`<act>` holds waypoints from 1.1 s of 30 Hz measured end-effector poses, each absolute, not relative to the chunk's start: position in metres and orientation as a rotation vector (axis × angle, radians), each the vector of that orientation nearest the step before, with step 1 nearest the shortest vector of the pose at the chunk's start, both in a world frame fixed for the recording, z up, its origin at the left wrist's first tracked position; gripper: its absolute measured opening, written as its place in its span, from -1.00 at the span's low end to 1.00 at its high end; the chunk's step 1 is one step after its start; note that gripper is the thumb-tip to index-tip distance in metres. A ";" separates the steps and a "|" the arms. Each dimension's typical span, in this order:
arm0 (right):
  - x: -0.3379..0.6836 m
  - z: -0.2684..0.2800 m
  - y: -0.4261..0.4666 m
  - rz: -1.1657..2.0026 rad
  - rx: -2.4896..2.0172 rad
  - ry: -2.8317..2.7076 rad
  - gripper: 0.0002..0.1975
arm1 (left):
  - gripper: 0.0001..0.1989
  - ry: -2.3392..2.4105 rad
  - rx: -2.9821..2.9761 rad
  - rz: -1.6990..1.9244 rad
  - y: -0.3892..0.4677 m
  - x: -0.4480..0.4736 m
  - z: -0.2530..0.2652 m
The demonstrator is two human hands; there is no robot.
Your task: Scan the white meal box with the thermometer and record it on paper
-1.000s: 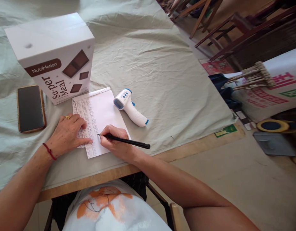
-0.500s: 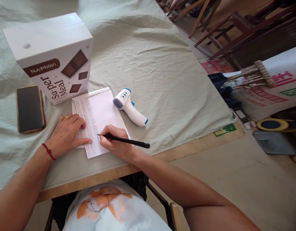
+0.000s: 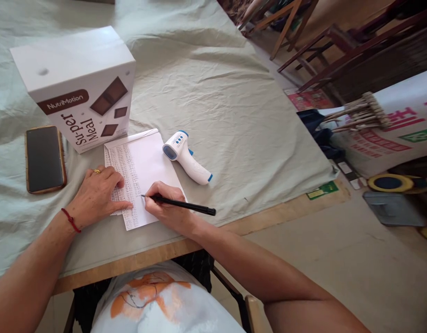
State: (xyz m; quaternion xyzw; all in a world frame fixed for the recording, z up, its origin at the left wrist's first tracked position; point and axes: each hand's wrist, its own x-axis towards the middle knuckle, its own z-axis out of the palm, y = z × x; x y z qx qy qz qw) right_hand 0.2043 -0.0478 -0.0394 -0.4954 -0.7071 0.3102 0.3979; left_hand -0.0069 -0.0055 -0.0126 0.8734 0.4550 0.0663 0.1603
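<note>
A white notepad (image 3: 151, 159) lies on the cloth, its left part filled with small handwritten rows. My right hand (image 3: 167, 206) grips a black pen (image 3: 186, 204), whose tip meets the page just beside the written rows. Over the pad's left edge rests my left hand (image 3: 99, 192), thumb stretched across the writing and the other fingers somewhat curled, with nothing held. Just right of the pad lies a white and blue infrared thermometer (image 3: 187, 157). Behind the pad stands a white NutriMotion box (image 3: 82, 83).
A smartphone (image 3: 44, 159) in a brown case lies left of the box. Pale green cloth (image 3: 206, 92) covers the table, whose wooden edge (image 3: 130, 266) shows nearest me. To the right, on the floor, are a printed sack (image 3: 383, 143), a grey container (image 3: 390, 208) and wooden furniture (image 3: 324, 51).
The whole view has shifted slightly, with the box and phone appearing a little lower. The pen tip stays at nearly the same spot on the page. Both hands keep their places.
</note>
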 end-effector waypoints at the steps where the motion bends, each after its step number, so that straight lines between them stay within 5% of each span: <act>1: 0.204 -0.039 -0.048 0.789 -1.256 -1.794 -0.87 | -0.55 1.299 2.493 0.191 -0.006 -0.007 -0.012; 12: 0.204 -0.042 -0.046 0.806 -1.216 -1.729 -0.92 | -0.57 1.302 2.509 0.207 -0.008 -0.010 -0.010; 18: 0.225 -0.032 -0.031 0.837 -1.024 -2.200 -0.82 | -0.57 1.330 2.483 0.176 -0.008 -0.009 -0.008; 22: 0.233 -0.020 0.000 0.639 -0.970 -2.655 -0.59 | -0.59 1.343 2.481 0.170 -0.008 -0.010 -0.006; 26: 0.231 -0.020 0.028 0.301 -0.917 -2.708 -0.60 | -0.61 1.343 2.484 0.225 -0.009 -0.012 -0.009; 33: 0.239 -0.027 0.027 0.356 -0.962 -2.526 -0.58 | -0.61 1.361 2.460 0.316 -0.009 -0.015 -0.015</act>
